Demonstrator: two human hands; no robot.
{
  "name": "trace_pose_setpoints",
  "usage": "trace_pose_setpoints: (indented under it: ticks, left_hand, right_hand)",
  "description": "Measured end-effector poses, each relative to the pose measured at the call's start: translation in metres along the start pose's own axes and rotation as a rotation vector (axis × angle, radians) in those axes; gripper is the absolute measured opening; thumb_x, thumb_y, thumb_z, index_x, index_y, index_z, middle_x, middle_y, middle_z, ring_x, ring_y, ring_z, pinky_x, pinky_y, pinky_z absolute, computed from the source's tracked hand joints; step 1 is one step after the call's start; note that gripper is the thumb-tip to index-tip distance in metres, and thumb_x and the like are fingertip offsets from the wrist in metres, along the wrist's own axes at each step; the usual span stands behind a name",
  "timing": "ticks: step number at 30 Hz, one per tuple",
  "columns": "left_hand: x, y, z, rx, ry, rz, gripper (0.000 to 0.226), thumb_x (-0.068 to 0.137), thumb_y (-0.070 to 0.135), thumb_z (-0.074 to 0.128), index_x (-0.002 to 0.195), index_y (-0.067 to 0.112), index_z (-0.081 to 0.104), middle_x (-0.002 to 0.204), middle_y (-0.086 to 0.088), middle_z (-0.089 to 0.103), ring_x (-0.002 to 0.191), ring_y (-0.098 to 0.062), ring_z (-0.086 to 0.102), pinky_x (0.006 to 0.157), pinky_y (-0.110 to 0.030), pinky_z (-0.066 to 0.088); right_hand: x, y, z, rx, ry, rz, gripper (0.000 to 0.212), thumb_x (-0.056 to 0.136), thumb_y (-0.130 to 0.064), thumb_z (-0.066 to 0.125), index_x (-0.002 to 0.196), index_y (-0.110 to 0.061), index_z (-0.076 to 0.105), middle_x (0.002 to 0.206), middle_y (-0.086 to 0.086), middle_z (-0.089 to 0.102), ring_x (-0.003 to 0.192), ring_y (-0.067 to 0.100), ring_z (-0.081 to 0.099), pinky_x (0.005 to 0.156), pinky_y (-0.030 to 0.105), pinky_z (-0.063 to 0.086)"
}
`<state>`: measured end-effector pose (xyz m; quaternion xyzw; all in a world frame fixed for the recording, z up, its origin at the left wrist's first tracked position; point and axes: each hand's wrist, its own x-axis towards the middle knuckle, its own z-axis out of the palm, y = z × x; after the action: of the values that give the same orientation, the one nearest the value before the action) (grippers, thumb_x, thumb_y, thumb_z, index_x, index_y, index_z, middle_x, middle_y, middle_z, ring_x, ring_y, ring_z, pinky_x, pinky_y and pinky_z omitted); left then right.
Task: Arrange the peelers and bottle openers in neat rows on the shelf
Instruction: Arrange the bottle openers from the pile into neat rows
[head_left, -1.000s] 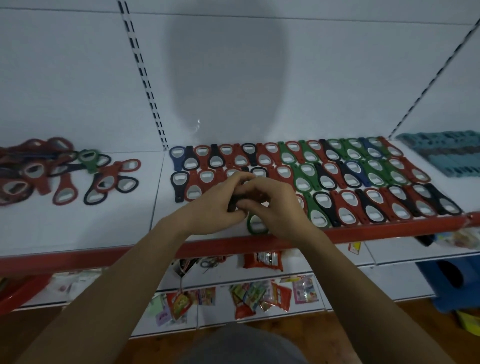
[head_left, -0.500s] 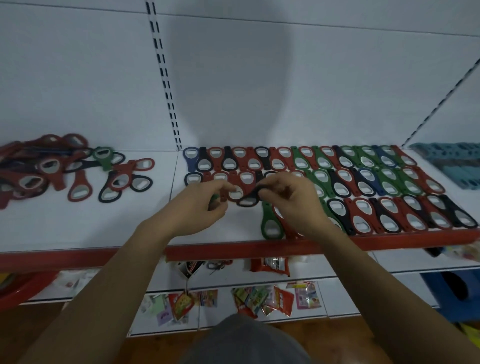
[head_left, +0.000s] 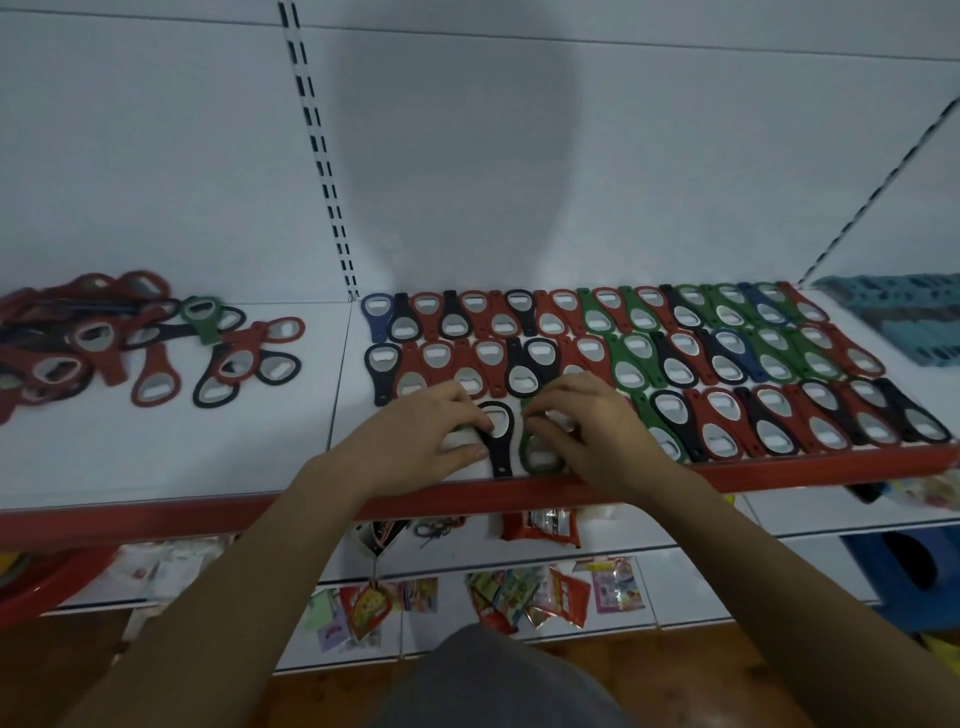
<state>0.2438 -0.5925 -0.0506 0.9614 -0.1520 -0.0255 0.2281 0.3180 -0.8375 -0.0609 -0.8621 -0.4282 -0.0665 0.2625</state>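
Note:
Three rows of red, green, black and blue bottle openers (head_left: 675, 358) cover the right shelf panel (head_left: 343, 467). At the left end of the front row lie a black opener (head_left: 497, 439) and a green opener (head_left: 537, 457) side by side. My left hand (head_left: 415, 441) is just left of the black one. Its fingers and thumb pinch another, mostly hidden green opener (head_left: 457, 437) flat against the shelf. My right hand (head_left: 597, 431) pinches the top of the visible green opener with curled fingertips.
A loose heap of openers (head_left: 104, 348) lies on the left shelf panel. A red lip (head_left: 779, 470) runs along the shelf's front edge. Teal items (head_left: 909, 317) sit at the far right. Packets (head_left: 535, 597) hang and lie on the lower shelves.
Both hands moved down from the middle row to the front row. The black opener they held between them now lies flat next to the green one.

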Motion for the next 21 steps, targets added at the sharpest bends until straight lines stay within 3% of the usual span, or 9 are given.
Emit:
trace_pose_setpoints:
  ticks: [3,17,19,21]
  left_hand:
    - [0.003,0.004,0.002,0.014,-0.023,-0.001,0.035,0.094,0.051,0.065,0.127,0.039,0.064,0.115,0.019,0.046,0.101,-0.007,0.055,0.088,-0.033,0.051]
    - [0.008,0.018,0.008,0.037,0.044,-0.051,0.036,0.087,0.050,0.072,0.118,0.035,0.063,0.113,0.014,0.051,0.099,-0.009,0.055,0.086,-0.036,0.053]
    - [0.007,0.019,0.006,0.012,0.068,-0.048,0.034,0.091,0.040,0.071,0.122,0.033,0.061,0.107,0.015,0.050,0.093,-0.001,0.052,0.080,-0.027,0.049]
    - [0.005,0.021,0.001,-0.175,0.133,-0.067,0.034,0.097,0.017,0.060,0.127,0.032,0.056,0.097,0.013,0.051,0.081,0.001,0.050,0.071,-0.017,0.041]
  right_hand:
    - [-0.005,0.012,0.007,-0.099,0.039,0.151,0.024,0.093,-0.024,0.069,0.116,-0.020,0.070,0.111,0.000,0.061,0.103,0.024,0.052,0.087,0.039,0.047]
    - [-0.006,0.015,0.013,-0.080,0.058,0.187,0.025,0.091,-0.029,0.069,0.115,-0.022,0.070,0.111,-0.003,0.059,0.101,0.024,0.054,0.084,0.041,0.047]
    - [-0.006,0.013,0.013,-0.095,0.062,0.182,0.030,0.091,-0.028,0.069,0.120,-0.020,0.067,0.112,-0.001,0.060,0.101,0.025,0.054,0.085,0.043,0.047]
    - [-0.004,0.008,0.012,-0.126,0.093,0.154,0.037,0.091,-0.027,0.066,0.127,-0.017,0.061,0.114,0.001,0.060,0.104,0.025,0.054,0.086,0.044,0.048]
